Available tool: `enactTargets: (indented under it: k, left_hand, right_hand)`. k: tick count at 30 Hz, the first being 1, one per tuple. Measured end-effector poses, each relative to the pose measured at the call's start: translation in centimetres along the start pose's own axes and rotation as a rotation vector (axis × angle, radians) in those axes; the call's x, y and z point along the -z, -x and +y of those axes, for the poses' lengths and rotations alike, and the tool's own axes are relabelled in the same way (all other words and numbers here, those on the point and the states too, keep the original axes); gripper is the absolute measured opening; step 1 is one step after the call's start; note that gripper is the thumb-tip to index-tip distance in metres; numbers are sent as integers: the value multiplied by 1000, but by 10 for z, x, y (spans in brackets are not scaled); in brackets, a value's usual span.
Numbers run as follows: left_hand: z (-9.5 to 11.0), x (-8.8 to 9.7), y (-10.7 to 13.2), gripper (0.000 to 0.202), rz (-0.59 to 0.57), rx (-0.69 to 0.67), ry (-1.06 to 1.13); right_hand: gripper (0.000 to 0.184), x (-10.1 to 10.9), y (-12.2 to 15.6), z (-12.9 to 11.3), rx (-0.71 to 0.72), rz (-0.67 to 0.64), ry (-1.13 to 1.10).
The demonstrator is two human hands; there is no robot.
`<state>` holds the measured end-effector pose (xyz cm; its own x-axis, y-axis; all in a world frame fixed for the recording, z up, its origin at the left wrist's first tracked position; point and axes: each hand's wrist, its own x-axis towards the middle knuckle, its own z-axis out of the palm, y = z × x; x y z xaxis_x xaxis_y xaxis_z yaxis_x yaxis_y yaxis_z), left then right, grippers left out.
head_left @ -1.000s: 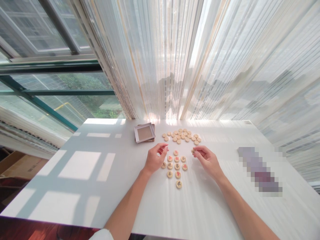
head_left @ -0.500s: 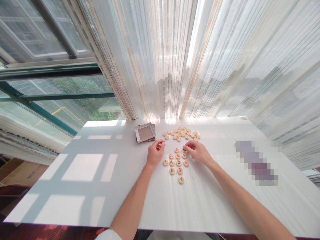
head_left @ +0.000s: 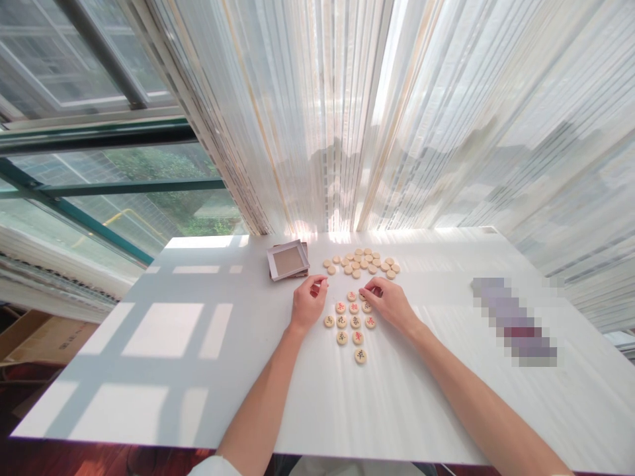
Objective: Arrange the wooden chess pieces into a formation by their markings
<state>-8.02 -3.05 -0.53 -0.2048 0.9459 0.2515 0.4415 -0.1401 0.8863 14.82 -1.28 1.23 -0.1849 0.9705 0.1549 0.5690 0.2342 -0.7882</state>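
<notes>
Wide white rectangular table [head_left: 223, 396], a bare left hand [head_left: 308, 304] and a bare right hand [head_left: 389, 304] above it, a round, pale, wood-coloured disc [head_left: 362, 297] at the right fingertips.
The right fingers are narrow, pinched about the disc and partly covering it; whether it rests on the table I cannot tell. Round, it shows no long axis. The left fingers, curled close together with nothing visible between them, are farther off, to its left. Left of and beyond them sits a shallow white open box [head_left: 288, 262] with a brown floor. Beyond the right fingers lie blank pale discs [head_left: 364, 264]; from those fingers toward the body spread red- and black-marked discs [head_left: 355, 321], a red-marked one just left.
</notes>
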Motion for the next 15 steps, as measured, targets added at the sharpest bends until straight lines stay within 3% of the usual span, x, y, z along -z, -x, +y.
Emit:
enactTargets:
  k: [10,15]
  left_hand:
    - [0,1,1,22,-9,5,-12]
    - [0,1,0,23,-10,18,-9]
  right_hand:
    - [26,4,2,8,42,-6,10]
    - [27,10,0,13,71,99,45]
